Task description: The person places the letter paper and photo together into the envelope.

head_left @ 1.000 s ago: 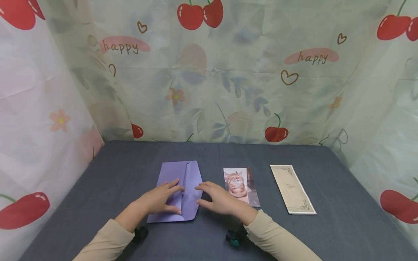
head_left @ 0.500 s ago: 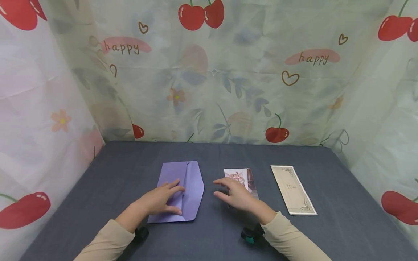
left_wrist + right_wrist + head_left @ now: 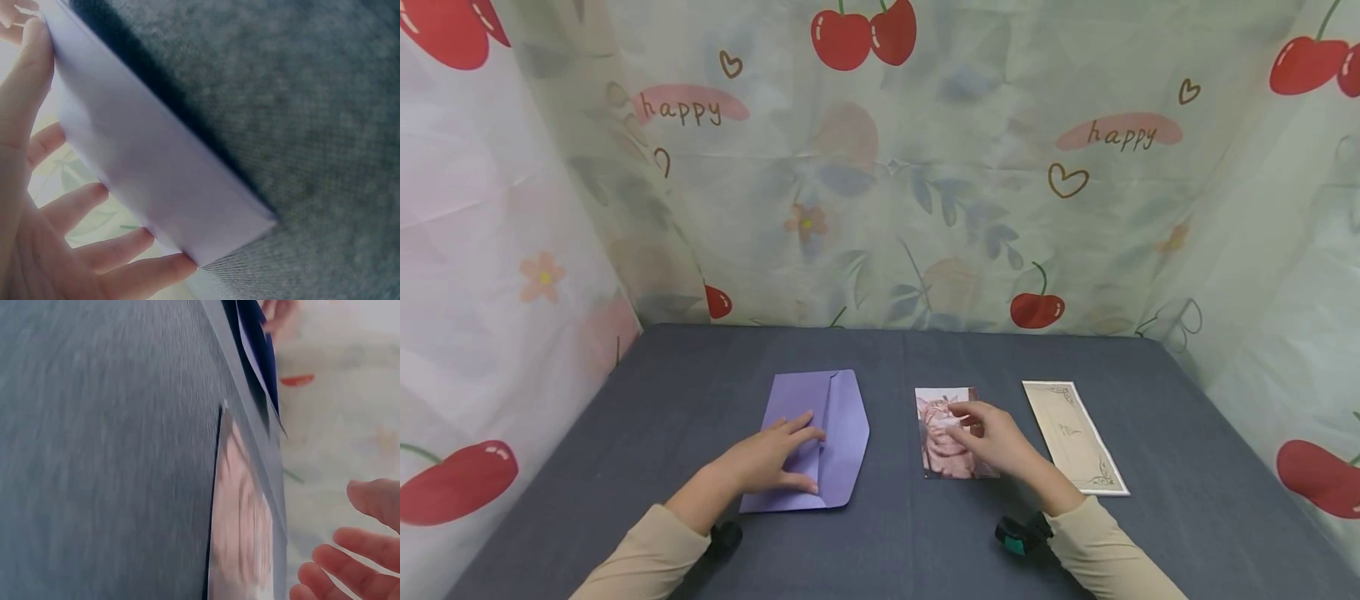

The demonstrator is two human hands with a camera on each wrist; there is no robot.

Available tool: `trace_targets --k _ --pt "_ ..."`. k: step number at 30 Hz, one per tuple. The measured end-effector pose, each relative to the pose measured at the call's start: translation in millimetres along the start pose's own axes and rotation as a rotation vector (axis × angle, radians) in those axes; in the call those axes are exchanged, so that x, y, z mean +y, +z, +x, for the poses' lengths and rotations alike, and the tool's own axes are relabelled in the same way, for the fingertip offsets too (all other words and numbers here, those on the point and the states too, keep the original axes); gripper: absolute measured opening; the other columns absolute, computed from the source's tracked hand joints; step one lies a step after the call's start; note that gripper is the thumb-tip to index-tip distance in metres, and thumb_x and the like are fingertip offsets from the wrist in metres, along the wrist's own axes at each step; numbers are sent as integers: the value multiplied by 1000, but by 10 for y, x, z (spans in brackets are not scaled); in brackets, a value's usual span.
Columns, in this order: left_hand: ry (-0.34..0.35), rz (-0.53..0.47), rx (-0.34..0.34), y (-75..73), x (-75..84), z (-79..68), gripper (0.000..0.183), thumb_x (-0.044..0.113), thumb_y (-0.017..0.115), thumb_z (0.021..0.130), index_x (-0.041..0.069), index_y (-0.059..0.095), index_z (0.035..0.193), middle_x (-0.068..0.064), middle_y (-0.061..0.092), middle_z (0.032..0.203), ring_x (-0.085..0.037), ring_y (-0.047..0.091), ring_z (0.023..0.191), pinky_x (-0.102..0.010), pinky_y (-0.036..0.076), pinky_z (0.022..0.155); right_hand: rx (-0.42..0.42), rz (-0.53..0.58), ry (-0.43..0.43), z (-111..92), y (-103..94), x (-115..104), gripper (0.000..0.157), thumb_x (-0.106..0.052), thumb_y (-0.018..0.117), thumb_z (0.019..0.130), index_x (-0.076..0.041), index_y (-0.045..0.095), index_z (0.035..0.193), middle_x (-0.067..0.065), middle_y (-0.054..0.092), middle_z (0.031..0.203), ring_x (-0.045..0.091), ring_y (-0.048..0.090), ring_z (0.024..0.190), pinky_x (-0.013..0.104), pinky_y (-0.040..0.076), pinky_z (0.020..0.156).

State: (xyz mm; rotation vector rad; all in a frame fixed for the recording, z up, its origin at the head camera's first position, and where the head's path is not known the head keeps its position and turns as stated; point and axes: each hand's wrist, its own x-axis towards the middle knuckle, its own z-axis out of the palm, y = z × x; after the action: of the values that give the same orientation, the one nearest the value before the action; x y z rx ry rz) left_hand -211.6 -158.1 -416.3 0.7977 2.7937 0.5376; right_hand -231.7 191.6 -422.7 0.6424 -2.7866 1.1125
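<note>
A purple envelope point(image 3: 846, 433) lies on the dark cloth with its flap spread to the right. My left hand point(image 3: 773, 455) rests on it with spread fingers. In the left wrist view, the fingertips point(image 3: 131, 244) touch the envelope's surface point(image 3: 150, 156). Right of the envelope lies a photo card of a cat point(image 3: 942, 446). Above that card's right part hovers my right hand point(image 3: 1000, 437), its fingers loosely bent and holding nothing. The right wrist view shows these fingers point(image 3: 350, 562) apart from the card point(image 3: 240, 531).
A beige card with ornate corners point(image 3: 1075, 433) lies to the right, its lower part beside my right forearm. Dark cloth point(image 3: 880, 542) covers the table. Printed curtains point(image 3: 887, 208) stand at the back and both sides.
My right hand has left the envelope's flap and moved rightward over the cat card. The left hand has stayed put on the envelope.
</note>
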Motion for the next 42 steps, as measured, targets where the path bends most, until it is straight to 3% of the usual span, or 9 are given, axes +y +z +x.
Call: trace_targets --k 14,21,25,42 --pt "5 7 21 22 -32 7 66 53 70 73 19 51 127 -22 34 148 -57 34 127 -64 35 98 101 -11 289 -69 -189 298 36 -15 66 85 7 60 113 23 67 103 31 67 88 37 54 72" --pt "-7 -1 9 31 -46 10 67 54 68 74 20 49 129 -20 32 150 -55 33 129 -63 34 99 96 26 376 -68 -179 356 34 -13 69 81 9 62 106 17 68 89 15 61 73 24 48 61" --pt "-11 -2 7 29 -45 7 67 55 68 74 20 49 129 -19 32 150 -55 32 130 -63 34 99 75 73 424 -62 -158 354 35 -13 70 80 10 62 105 14 67 84 9 55 65 22 45 56" --pt "-20 -1 8 30 -40 7 68 56 69 73 21 50 128 -19 33 150 -55 32 130 -63 34 99 86 66 445 -14 -110 364 34 -9 76 71 9 63 96 14 67 76 10 56 62 22 43 55"
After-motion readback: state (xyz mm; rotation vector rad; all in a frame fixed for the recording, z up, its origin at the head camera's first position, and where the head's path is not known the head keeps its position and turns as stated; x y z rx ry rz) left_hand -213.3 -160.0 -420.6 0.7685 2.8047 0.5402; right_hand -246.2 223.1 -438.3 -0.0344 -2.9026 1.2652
